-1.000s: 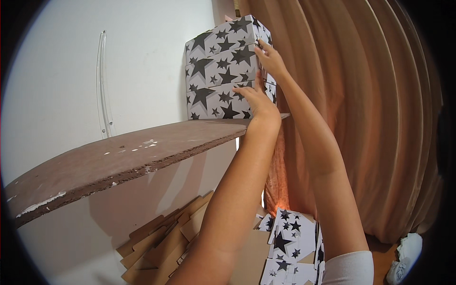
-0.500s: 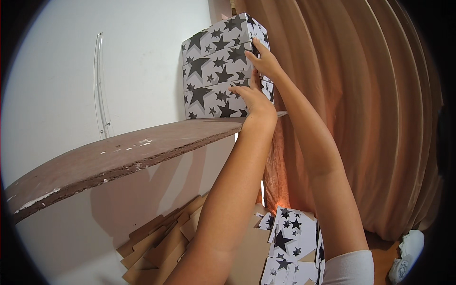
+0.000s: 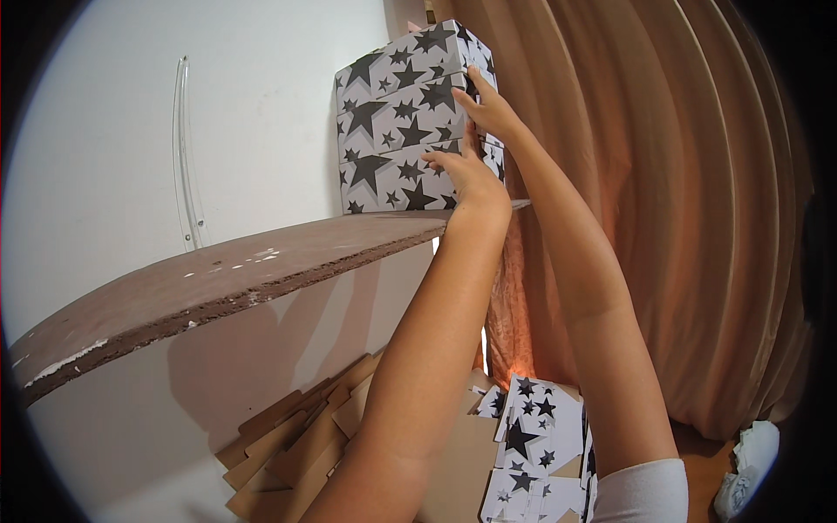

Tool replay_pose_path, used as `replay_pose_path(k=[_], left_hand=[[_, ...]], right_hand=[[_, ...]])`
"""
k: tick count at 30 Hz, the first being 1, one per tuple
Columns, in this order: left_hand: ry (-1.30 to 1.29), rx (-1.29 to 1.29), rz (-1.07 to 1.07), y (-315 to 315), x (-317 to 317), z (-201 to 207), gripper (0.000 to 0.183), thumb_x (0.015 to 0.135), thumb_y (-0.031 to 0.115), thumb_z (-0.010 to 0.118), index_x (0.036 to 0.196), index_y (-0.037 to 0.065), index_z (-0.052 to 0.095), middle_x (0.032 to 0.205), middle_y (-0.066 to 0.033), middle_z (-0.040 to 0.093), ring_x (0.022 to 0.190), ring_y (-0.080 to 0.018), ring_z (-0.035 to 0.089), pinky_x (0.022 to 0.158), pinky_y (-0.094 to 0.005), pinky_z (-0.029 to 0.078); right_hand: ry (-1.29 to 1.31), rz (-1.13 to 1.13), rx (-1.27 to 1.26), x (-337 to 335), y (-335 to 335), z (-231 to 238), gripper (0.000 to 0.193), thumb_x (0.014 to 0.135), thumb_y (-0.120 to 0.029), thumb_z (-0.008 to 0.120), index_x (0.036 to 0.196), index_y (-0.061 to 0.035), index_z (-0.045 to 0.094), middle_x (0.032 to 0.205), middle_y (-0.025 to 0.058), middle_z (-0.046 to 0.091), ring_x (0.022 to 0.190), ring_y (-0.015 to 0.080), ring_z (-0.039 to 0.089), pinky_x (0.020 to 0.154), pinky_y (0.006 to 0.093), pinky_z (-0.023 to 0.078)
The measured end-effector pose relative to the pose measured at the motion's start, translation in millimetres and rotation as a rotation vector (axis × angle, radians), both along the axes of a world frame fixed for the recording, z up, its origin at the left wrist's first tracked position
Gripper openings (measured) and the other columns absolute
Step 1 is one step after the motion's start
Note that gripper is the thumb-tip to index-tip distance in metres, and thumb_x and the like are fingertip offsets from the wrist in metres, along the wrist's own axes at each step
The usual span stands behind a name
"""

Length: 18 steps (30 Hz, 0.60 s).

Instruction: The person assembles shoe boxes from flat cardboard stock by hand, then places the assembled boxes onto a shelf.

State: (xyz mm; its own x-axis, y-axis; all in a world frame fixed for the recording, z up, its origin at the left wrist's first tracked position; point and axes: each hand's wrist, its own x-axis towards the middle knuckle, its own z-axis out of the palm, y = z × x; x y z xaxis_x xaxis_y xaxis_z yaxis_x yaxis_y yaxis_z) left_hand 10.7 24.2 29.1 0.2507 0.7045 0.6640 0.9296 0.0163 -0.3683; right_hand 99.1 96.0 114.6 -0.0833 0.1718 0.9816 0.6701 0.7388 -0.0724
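A stack of three white cardboard boxes with black and grey stars stands at the far end of a brown shelf point(image 3: 261, 257), against the wall. The top box point(image 3: 384, 70), the middle box point(image 3: 392, 113) and the bottom box point(image 3: 392, 187) sit flush on one another. My right hand point(image 3: 490, 111) lies against the stack's right side at the upper boxes, fingers stretched out and thumb apart. Below it, my left hand point(image 3: 473, 177) is spread at the lower boxes' near right corner, its fingers pointing up. Neither hand is wrapped round a box; some fingertips are hidden.
Beneath the shelf lie several flat brown cardboard pieces point(image 3: 296, 444) and flattened star-printed cardboard point(image 3: 527, 449). A brown curtain point(image 3: 680, 218) hangs close on the right. A clear strip point(image 3: 183, 148) is fixed to the white wall. A white plastic bundle point(image 3: 750, 466) lies at lower right.
Both hands stay against the stack with almost the same pose. The whole view has shifted very slightly; the boxes stand in line as before.
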Motion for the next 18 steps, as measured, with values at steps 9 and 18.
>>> replay_pose_path(k=[9,18], left_hand=[[-0.131,-0.024,-0.162,-5.9,-2.3,0.8,0.065,0.084,0.023,0.043,0.141,0.005,0.018,0.150,-0.0052,0.002,0.115,-0.0376,0.045,0.092,-0.0645,0.022],[0.071,0.533,-0.548,-39.5,-15.0,-48.6,0.069,0.076,0.031,0.054,0.137,0.006,0.031,0.147,-0.0055,0.017,0.125,-0.0296,0.032,0.099,-0.0549,0.026]], right_hand=[[-0.043,0.182,-0.075,7.2,-17.3,-53.0,0.060,0.093,-0.029,0.042,0.136,0.0069,0.020,0.143,0.0263,0.016,0.136,0.0295,0.011,0.108,0.0308,0.011],[-0.144,-0.103,-0.158,38.6,-121.6,-185.5,0.054,0.093,-0.019,0.040,0.139,-0.0010,0.018,0.145,0.0234,0.007,0.136,0.0319,0.005,0.109,0.0391,0.007]])
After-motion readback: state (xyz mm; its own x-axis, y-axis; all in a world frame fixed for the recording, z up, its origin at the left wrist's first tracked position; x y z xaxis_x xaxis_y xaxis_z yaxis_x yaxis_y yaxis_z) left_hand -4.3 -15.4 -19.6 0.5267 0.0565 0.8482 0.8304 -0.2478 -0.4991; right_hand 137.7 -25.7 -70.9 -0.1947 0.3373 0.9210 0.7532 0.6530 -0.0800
